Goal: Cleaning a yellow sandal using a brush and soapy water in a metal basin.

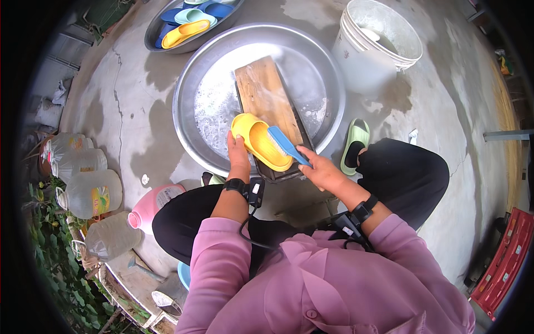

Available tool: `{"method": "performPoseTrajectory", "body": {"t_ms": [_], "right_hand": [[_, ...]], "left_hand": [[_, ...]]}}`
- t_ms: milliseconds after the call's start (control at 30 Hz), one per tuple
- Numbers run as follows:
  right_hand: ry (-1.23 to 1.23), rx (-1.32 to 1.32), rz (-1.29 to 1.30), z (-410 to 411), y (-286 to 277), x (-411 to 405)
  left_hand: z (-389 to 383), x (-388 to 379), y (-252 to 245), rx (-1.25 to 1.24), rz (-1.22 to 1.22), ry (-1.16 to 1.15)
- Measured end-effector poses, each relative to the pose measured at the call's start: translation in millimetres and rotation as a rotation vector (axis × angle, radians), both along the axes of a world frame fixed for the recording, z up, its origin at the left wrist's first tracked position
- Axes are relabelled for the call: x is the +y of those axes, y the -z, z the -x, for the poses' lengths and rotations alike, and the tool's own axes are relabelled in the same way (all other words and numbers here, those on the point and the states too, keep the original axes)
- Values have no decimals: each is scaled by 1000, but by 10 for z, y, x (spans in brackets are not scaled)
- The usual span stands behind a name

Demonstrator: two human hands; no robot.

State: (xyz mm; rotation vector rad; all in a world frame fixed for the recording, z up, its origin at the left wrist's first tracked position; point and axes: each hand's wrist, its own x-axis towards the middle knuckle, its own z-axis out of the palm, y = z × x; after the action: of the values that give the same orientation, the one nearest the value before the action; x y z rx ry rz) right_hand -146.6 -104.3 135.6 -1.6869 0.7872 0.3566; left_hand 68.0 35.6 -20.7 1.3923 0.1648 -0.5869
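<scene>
A yellow slide sandal [260, 140] is gripped at its left side by my left hand [239, 154], over the near end of a wooden board [267, 89]. My right hand [321, 167] holds a blue scrubbing brush [285, 144] by its handle, the white bristles against the sandal's footbed. The board, with a dark frame under it, lies slanted in a large round metal basin [183, 108] that holds sudsy water.
Beyond the basin, a second metal basin [152, 37] holds several blue, mint and yellow slides. A white plastic bucket [363, 62] stands at the upper right. Clear plastic jugs [87, 194] and a pink bottle [146, 208] are on the left. A red plastic object [505, 263] lies lower right.
</scene>
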Motion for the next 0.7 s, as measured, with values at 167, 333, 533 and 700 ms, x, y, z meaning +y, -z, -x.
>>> {"method": "performPoseTrajectory", "body": {"t_ms": [167,333,533,700], "right_hand": [[-10,-73,134,201,-17,-158],[-285,-7,270,337,-241,-192],[-418,-135,501,597,-305,-161],[-545,48,808,513,-220,-105]], "left_hand": [[315,34,-206,54,-121,-9],[298,133,-311,160,-249,117],[276,202,-288,151,-121,102],[253,202,-301,101,-308,261]]}}
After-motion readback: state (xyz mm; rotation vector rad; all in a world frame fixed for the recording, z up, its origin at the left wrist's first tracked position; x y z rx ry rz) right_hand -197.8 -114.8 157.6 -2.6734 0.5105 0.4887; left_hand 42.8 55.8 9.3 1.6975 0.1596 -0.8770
